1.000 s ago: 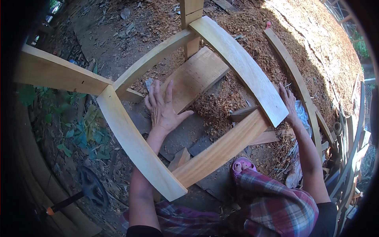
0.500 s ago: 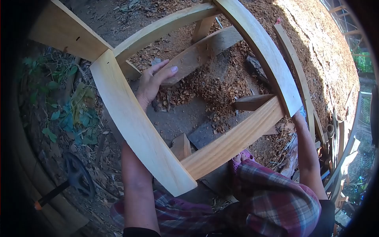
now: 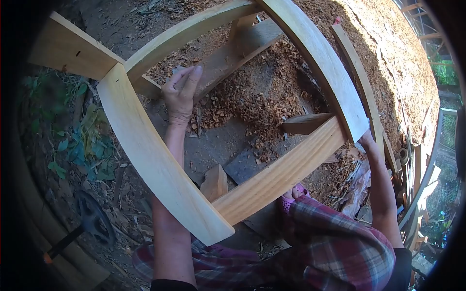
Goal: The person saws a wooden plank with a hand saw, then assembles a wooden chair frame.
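A pale wooden chair frame (image 3: 151, 145), with curved side pieces and straight rails, stands tilted in front of me. My left hand (image 3: 179, 97) reaches under the near left side piece into the opening. Its thumb and fingers come together in a pinch; whatever may be between them is hidden. Just beyond those fingertips lies a wide curved plank (image 3: 228, 60) among the shavings. At the lower right corner of the frame, my right hand (image 3: 367, 139) grips the end of the curved right piece, with most of its fingers hidden behind the wood.
Wood shavings (image 3: 257, 97) cover much of the ground. A long narrow wooden strip (image 3: 359, 72) lies to the right of the frame. On the left are leafy plants (image 3: 92, 140) and a dark spoked wheel (image 3: 97, 220). My knee in plaid cloth (image 3: 335, 233) is close below the frame.
The chair frame has shifted slightly to the left. My left hand has drawn back from the plank, turned upward, and its thumb and fingers have closed together. My right hand keeps its grip.
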Tool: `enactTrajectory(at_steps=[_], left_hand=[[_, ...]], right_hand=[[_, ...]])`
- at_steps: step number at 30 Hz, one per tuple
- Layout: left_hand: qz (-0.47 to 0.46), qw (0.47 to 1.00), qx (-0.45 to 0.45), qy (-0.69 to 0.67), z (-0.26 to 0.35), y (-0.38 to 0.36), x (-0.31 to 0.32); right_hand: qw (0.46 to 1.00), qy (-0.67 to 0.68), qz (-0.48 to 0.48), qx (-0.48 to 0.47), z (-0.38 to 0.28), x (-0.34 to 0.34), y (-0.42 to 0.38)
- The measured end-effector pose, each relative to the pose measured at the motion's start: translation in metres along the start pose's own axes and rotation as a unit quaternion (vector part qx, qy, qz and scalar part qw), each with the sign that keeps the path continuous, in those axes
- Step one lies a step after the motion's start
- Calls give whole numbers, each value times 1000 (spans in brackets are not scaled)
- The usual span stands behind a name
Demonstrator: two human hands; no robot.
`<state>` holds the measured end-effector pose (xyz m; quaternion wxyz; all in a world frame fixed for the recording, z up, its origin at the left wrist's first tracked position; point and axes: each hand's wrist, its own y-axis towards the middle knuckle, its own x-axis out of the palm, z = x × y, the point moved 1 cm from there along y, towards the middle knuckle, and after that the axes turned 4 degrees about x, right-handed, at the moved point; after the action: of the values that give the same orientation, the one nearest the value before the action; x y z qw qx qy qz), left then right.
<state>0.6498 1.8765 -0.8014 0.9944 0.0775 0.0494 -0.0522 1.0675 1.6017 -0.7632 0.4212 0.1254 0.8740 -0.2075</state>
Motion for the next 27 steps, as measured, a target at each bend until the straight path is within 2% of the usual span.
enactTrajectory(at_steps=[1,2,4,7,9,12,14,16,18,20,22,25,27], left_hand=[[19,999,3,-34,-7,4,2],[20,999,1,-34,-12,10,2],[21,995,-61,-78,-13,16,-1],[28,995,-61,-76,-7,9,1],[31,998,-38,-48,-7,4,7],[17,998,-26,-46,-8,-1,7],[-8,998,-36,-50,-5,-4,3],[-34,997,-39,-56,-4,-2,0],[-41,997,-33,-63,-12,-6,-3],[-37,999,-17,-36,-12,-10,-4],[-31,1000,-1,-5,-7,-13,-7],[-52,997,-6,54,1,-15,-11],[-35,997,7,75,2,-14,-17]], right_hand=[[1000,19,-11,3,1,-1,0],[985,-137,-15,-109,6,-1,-1],[931,-288,-25,-221,4,-2,0],[942,-290,-58,-157,1,-6,10],[986,-149,20,-68,15,-15,14],[983,-155,59,-80,26,-26,11],[987,-109,66,-95,24,-28,17],[983,-87,31,-158,10,-32,30],[981,-98,31,-165,-11,-29,40],[975,-130,-21,-178,-35,-24,52],[972,-121,-33,-200,-50,-14,61],[963,-24,-59,-263,-55,11,81],[969,7,-66,-239,-63,27,88]])
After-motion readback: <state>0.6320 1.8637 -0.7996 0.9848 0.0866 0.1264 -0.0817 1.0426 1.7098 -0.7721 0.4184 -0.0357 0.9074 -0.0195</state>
